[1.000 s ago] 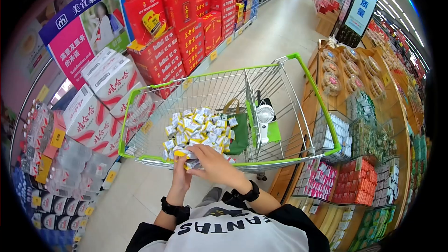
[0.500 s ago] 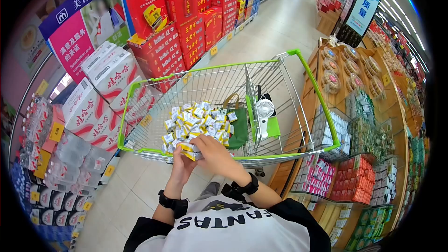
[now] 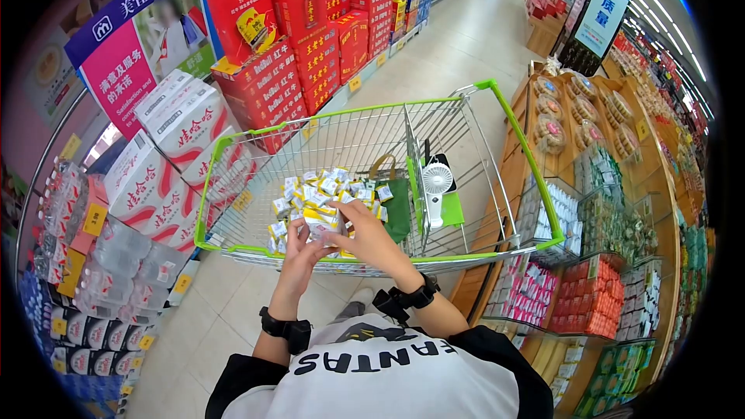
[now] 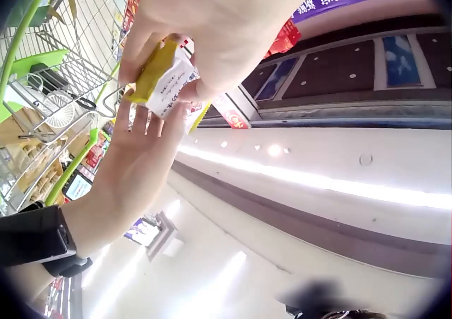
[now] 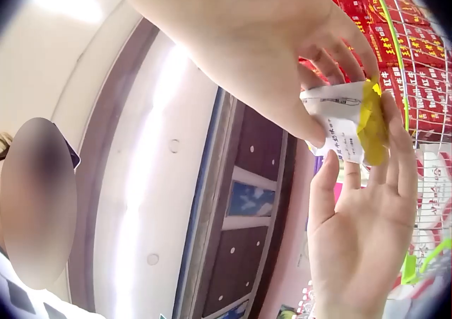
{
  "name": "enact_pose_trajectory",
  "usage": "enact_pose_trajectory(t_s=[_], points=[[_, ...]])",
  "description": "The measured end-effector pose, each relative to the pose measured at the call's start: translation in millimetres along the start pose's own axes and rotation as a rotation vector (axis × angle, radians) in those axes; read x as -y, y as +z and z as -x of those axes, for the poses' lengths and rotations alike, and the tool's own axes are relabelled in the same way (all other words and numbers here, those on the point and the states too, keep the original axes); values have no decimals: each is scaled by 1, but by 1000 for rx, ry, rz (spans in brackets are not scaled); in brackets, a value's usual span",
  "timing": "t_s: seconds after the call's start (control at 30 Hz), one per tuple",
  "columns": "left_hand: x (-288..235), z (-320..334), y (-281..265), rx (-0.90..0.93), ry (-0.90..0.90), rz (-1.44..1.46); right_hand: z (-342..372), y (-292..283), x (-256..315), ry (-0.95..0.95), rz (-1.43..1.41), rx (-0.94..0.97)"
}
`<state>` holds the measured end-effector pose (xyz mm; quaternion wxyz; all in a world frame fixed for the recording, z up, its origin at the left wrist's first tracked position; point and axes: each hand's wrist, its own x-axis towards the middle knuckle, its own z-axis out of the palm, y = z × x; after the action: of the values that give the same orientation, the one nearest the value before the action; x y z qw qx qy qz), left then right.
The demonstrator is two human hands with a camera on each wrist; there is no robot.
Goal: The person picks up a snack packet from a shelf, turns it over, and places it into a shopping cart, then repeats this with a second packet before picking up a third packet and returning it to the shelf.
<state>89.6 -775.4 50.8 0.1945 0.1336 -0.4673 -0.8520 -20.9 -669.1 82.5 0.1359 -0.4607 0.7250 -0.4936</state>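
Note:
Above the near side of the shopping cart (image 3: 268, 140), both hands hold a small packet (image 5: 342, 121) with a white printed face and a yellow end. My left hand (image 3: 296, 254) grips it from the left, its thumb against the wrapper and fingers behind. From the other side my right hand (image 3: 372, 240) pinches it, thumb low on the white face in the right wrist view. The left wrist view shows the same packet (image 4: 166, 86) between the hands. Beneath and beyond them, a pile of similar white and yellow packets (image 3: 306, 186) fills part of the basket.
Beside the pile sit a green bag (image 3: 398, 206) and, past the divider, a white handheld fan (image 3: 438, 181). A wooden shelf (image 3: 508, 186) of wrapped goods flanks the cart on the right. White cartons (image 3: 182, 120) and red drink boxes (image 3: 268, 81) stack up on the left.
My hands have moved slightly forward and spread a little, the right one shifting right. The packet between them has turned so more of its white face shows.

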Motion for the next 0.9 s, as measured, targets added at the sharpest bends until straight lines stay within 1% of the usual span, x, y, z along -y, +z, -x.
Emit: enact_pose_trajectory(t_s=[0.03, 0.07, 0.1, 0.13, 0.2, 0.27, 0.33, 0.37, 0.43, 0.47, 0.53, 0.63, 0.73, 0.9], points=[[1, -2, 1, -16, -8, 14, -2, 0, -4, -1, 3, 0], [3, -4, 0, -14, -6, 16, -4, 2, -10, 30, -50, -19], [6, -6, -2, -41, -21, 5, -7, 3, -16, 62, -105, -38], [9, -8, -4, -68, -36, -7, -9, 4, -22, 60, -102, -38], [13, -10, -6, -102, -60, -41, -12, 7, -36, 213, -319, -33], [17, -11, -8, -137, -85, -76, -12, 10, -49, 231, -321, -27], [19, -13, -11, -161, -143, -146, -10, 12, -55, 309, -428, -33], [21, -13, -13, -161, -142, -146, -9, 12, -56, 308, -428, -32], [23, -15, -18, -133, -229, -233, -7, 9, -59, 377, -348, 65], [24, -16, -20, -132, -231, -233, -6, 9, -60, 379, -348, 64], [26, -17, -23, -107, -358, -278, -4, 8, -64, 417, -273, 120], [33, -20, -25, -147, -370, -337, -1, 7, -74, 428, -241, 152], [35, -20, -21, -163, -345, -347, 1, 4, -74, 441, -250, 125], [45, -26, -25, -137, -337, -353, 1, 2, -79, 473, -290, 126]])
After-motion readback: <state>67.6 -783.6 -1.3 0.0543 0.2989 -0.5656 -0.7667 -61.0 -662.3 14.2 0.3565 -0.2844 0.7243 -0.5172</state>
